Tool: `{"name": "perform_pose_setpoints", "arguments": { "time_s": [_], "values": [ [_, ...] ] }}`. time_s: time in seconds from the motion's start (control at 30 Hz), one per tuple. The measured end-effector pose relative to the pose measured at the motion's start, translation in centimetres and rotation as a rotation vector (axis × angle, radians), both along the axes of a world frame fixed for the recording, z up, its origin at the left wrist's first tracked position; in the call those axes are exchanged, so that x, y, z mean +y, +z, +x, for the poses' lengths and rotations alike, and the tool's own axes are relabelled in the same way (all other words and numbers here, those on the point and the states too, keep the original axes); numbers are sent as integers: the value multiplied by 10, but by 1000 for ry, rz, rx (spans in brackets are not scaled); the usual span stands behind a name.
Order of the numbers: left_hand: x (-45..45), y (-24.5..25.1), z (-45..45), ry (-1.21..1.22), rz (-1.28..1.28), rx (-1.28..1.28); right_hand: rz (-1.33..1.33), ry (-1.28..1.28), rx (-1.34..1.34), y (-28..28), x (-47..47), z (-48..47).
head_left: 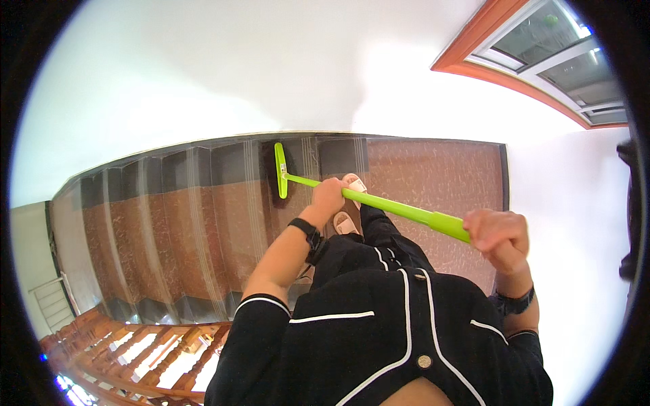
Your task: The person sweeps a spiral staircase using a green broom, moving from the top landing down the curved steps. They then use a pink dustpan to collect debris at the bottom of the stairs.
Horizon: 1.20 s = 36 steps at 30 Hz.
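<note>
Across my body runs a green broom handle (393, 205), gripped by both hands. My left hand (329, 197) is wrapped around its lower part, nearer the head. The handle's thicker end is in the fist of my right hand (497, 234), which looks slightly blurred. At the far end, the green broom head (281, 170) with dark bristles rests against a stair step close to the white wall. I cannot tell how firmly the bristles touch the step. My sandalled feet (350, 203) stand just below the handle, beside the stair edge.
A flight of brown stone stairs (172, 238) with dark borders and ridged edges stretches to the left. Below it runs a wooden balustrade (167, 355) with gaps. The landing floor (442, 177) lies to the right, bounded by a white wall (228, 66) and an orange-framed window (538, 71).
</note>
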<state>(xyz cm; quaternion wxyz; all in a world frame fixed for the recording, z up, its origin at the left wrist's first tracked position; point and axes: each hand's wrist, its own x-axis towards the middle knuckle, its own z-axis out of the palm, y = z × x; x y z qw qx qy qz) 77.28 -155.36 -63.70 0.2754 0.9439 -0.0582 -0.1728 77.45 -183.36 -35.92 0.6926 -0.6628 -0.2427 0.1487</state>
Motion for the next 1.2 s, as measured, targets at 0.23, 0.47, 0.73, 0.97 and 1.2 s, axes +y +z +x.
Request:
{"name": "perform_pose_setpoints", "arguments": {
  "time_s": [0.23,0.47,0.73,0.97,1.2],
  "values": [
    [-68,-4,7,-159,-96,-60,-163,-83,-48,35,-22,-32],
    [-91,64,-10,-61,-182,-124,51,10,-27,103,-56,-19],
    [0,7,-6,197,7,-24,-16,246,-1,5,-4,42],
    [-89,-34,42,172,-21,-53,-197,142,-184,14,-49,70],
    [-223,23,68,176,-69,-167,258,747,-146,46,-214,170]
  ]
}}
